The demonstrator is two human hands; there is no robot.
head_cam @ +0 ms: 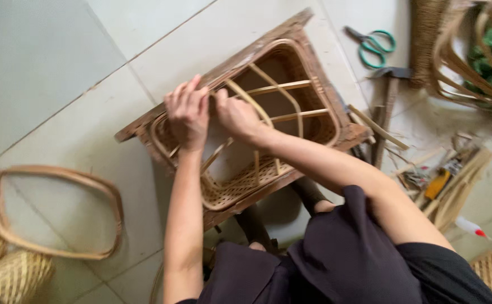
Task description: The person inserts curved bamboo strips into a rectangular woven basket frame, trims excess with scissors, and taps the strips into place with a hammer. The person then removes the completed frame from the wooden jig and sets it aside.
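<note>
Our left hand (188, 111) and right hand (236, 115) close together on a bent cane strip (250, 101) at the rim of the half-woven basket (291, 118), which sits in a wooden frame (246, 50) on the floor. We judge the cane light and springy, best gripped near the rim.

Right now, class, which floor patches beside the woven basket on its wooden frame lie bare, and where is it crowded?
Bare tiles spread beyond and left of the wooden frame, above the loose rim hoop. Right is crowded: scissors, hammer, cane strips.
</note>
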